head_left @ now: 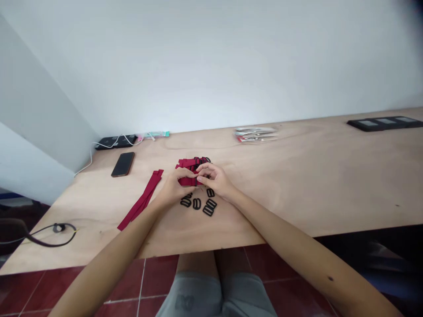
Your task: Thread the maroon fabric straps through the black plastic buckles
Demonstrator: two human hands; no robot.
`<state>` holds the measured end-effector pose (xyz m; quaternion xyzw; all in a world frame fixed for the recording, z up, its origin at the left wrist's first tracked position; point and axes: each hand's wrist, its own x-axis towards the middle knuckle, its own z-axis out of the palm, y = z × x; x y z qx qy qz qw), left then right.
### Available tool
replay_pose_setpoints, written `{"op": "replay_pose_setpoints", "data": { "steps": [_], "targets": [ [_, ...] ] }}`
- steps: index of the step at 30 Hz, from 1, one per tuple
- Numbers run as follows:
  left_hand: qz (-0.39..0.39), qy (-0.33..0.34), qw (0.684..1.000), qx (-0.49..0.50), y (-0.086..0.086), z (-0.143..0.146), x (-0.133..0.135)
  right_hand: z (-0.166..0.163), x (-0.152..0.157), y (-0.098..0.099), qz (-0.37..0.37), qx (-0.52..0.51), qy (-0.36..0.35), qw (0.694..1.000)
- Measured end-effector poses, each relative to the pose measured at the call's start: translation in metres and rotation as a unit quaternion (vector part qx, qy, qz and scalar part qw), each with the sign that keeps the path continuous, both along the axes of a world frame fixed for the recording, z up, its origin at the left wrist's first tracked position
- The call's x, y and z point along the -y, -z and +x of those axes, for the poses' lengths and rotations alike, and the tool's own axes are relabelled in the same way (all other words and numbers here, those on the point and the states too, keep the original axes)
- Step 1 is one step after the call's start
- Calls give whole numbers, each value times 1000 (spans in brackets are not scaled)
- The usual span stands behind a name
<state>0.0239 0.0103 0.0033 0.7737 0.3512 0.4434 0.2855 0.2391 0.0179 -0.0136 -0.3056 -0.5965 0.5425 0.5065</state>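
Observation:
Above the near middle of the table, my left hand [174, 186] is closed on a red webbing strap, its thumb and fingers pinching the edge. My right hand [216, 179] meets it from the other side, fingertips pinched on the same strap; the exact grip is partly hidden. Just beyond the fingers lies a bundle of red straps [188, 162] fitted with black buckles. Loose black strap buckles [209, 207] lie on the wood below my hands, including a rounded buckle [197, 204]. Left of my left hand, more red straps [142, 200] lie flat, overlapping lengthwise.
A phone [123, 164] lies on the wooden table [297, 185] at the left. Behind it are a black device [115, 141] with a white cable and a small plastic packet [158, 134]. Clear packets [254, 134] sit by the wall; a black case [385, 123] is far right.

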Motion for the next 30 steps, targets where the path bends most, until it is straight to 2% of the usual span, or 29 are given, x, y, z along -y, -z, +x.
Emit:
{"op": "replay_pose_setpoints", "data": {
  "steps": [3, 9, 14, 20, 26, 28, 30],
  "targets": [
    [3, -4, 1000, -17, -3, 1, 1, -2, -2, 1, 14, 1, 25, 1000],
    [33, -77, 996, -19, -12, 2, 2, -2, -5, 1, 67, -9, 96, 993],
    [27, -93, 990, -105, -14, 6, 8, -1, -5, 4, 96, 16, 106, 990],
    [4, -76, 991, -113, -13, 5, 10, 0, -7, 8, 116, 70, 96, 986],
    [-28, -19, 996, -79, -6, 4, 5, 3, 0, 1, 276, 161, 88, 943],
    [-28, -6, 996, -82, -2, 4, 2, 3, 2, 0, 302, 180, 105, 930],
    [-14, -21, 996, -83, 2, 1, -2, 3, 1, -1, 320, 196, 135, 917]
  ]
}}
